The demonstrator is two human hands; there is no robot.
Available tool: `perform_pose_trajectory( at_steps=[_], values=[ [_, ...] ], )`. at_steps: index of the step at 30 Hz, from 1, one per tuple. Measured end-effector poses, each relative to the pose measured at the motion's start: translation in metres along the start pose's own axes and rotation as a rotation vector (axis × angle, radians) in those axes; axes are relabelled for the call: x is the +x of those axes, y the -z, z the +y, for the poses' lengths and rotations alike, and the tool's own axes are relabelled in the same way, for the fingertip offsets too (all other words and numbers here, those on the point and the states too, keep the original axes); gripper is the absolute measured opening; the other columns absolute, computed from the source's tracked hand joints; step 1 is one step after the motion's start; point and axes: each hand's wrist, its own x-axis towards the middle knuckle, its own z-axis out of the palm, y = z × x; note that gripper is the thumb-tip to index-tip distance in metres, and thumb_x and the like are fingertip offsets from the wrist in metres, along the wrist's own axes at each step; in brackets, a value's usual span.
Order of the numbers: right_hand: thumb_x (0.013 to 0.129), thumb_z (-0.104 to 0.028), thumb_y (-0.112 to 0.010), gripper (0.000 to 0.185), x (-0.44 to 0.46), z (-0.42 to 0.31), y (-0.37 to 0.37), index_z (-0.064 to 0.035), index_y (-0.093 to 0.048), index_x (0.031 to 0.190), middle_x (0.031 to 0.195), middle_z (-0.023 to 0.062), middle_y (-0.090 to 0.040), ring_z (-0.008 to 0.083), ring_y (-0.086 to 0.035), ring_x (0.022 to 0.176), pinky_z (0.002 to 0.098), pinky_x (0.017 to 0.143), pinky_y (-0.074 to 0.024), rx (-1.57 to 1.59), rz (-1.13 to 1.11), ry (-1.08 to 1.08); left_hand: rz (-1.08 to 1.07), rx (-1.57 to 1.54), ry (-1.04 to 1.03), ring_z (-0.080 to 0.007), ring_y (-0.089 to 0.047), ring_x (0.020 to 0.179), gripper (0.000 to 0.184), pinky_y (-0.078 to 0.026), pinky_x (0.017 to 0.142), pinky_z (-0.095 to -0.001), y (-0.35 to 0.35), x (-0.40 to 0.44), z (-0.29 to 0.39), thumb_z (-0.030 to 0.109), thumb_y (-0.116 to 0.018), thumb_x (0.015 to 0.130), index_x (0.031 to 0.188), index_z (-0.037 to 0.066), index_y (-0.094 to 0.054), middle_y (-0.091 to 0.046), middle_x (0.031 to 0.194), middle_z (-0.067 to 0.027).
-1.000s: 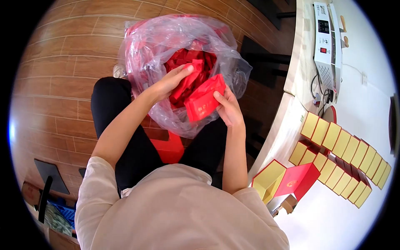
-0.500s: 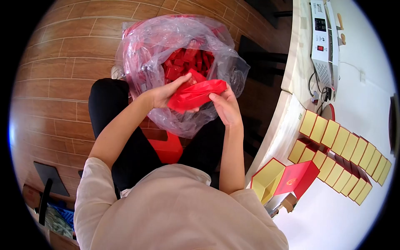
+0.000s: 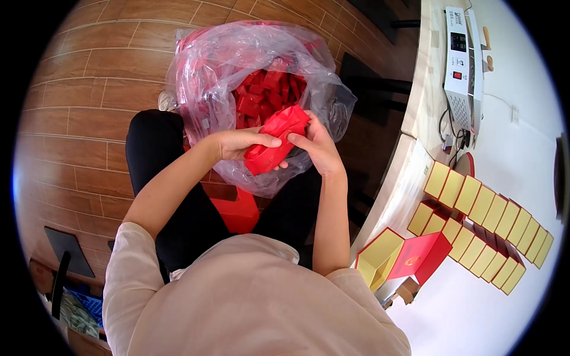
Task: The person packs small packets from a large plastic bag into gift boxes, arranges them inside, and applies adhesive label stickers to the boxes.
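Observation:
A crinkled, shiny red packet point(image 3: 276, 142) is held between both hands above my lap. My left hand point(image 3: 246, 143) grips its near end, thumb on top and fingers underneath. At the far end, my right hand point(image 3: 317, 145) pinches the packet with its thumb over the upper face. Just beyond the hands stands a big clear plastic bag point(image 3: 208, 77), its mouth spread wide. Inside lie many small red packets point(image 3: 267, 92). What the packet in my hands contains is hidden.
A red plastic stool point(image 3: 240, 213) shows between my knees. On the table point(image 3: 407, 172) to the right are rows of red-and-gold boxes point(image 3: 475, 196), an opened red box point(image 3: 380, 261) and a white machine point(image 3: 460, 71). A black table foot point(image 3: 70, 252) stands at left.
The red packet has been turned to a steeper slant and looks more compact, folded or squeezed together. My left thumb now presses on its top, and both hands are closer together.

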Motion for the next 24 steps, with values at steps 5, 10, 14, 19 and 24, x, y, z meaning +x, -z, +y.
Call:
perform_pose_trajectory(
  at_steps=[5,10,14,19,24],
  values=[
    [0.083,-0.008,-0.069,0.055,-0.004,-0.001,0.001,-0.0063,-0.043,0.131,0.119,0.0069,-0.053,0.0156,-0.050,0.111,0.0306,0.097,-0.0398,-0.009,0.013,0.058,0.075,0.066,-0.013,-0.0257,-0.062,0.102,0.077,-0.053,0.084,-0.0376,-0.013,-0.002,0.000,0.026,-0.074,0.080,0.140,0.010,-0.027,-0.053,0.117,-0.0124],
    [0.086,-0.023,-0.068,0.058,-0.029,0.006,-0.009,-0.0083,-0.042,0.136,0.129,0.0123,-0.046,0.0216,-0.045,0.119,0.0340,0.100,-0.0380,-0.114,0.180,0.199,0.355,0.253,-0.253,-0.0221,-0.059,0.101,0.098,-0.049,0.086,-0.0358,-0.042,-0.006,-0.030,0.027,-0.077,0.077,0.146,0.012,-0.009,-0.046,0.125,-0.0117],
    [0.084,-0.030,-0.069,0.064,-0.063,0.028,-0.028,-0.0069,-0.042,0.138,0.136,0.0160,-0.043,0.0282,-0.040,0.127,0.0367,0.108,-0.0290,-0.403,0.230,0.346,0.581,0.540,-0.262,-0.0244,-0.042,0.124,0.107,-0.035,0.102,-0.0351,-0.068,-0.019,-0.054,0.028,-0.082,0.070,0.146,0.007,-0.010,-0.039,0.135,-0.0170],
    [0.084,-0.022,-0.068,0.051,-0.088,0.058,-0.034,-0.0062,-0.046,0.128,0.109,0.0084,-0.052,0.0221,-0.050,0.110,0.0332,0.099,-0.0378,-0.092,0.330,0.361,0.613,0.599,-0.264,-0.0246,-0.041,0.125,0.106,-0.034,0.103,-0.0354,-0.103,-0.027,-0.083,0.027,-0.082,0.070,0.146,0.006,-0.011,-0.037,0.138,-0.0177],
    [0.082,-0.005,-0.046,0.016,-0.121,0.037,-0.002,-0.0075,-0.048,0.098,0.096,0.0076,-0.050,0.0226,-0.056,0.090,0.0407,0.083,-0.0491,0.651,0.621,0.538,0.459,0.324,-0.145,-0.0247,-0.054,0.114,0.096,-0.044,0.097,-0.0390,-0.129,-0.033,-0.094,0.021,-0.077,0.076,0.146,0.010,-0.014,-0.044,0.133,-0.0167]
  ],
)
